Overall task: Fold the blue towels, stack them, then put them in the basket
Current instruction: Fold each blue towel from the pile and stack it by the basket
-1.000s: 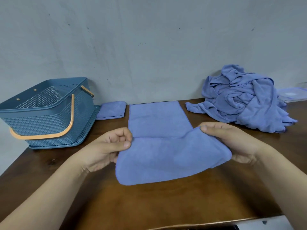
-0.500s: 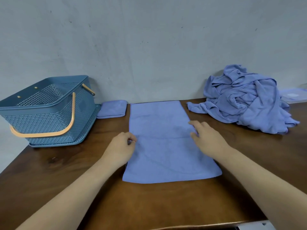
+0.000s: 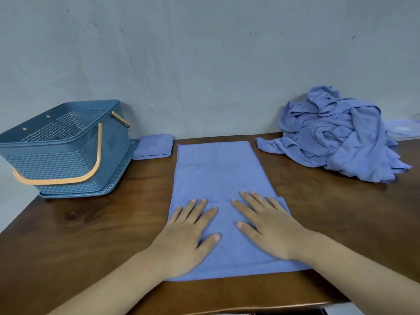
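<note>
Wooden table (image 3: 91, 235) | grey scuffed wall (image 3: 204, 64) behind | blue basket (image 3: 56, 160) far left

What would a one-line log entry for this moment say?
step: pressing fold | left hand: flat on towel | right hand: flat on towel | folded towel: beside basket | pile: unfolded

place: plain home laundry spot | wooden counter (image 3: 95, 235) against bare grey wall (image 3: 204, 64) | basket (image 3: 66, 151), towel heap (image 3: 338, 137)
</note>
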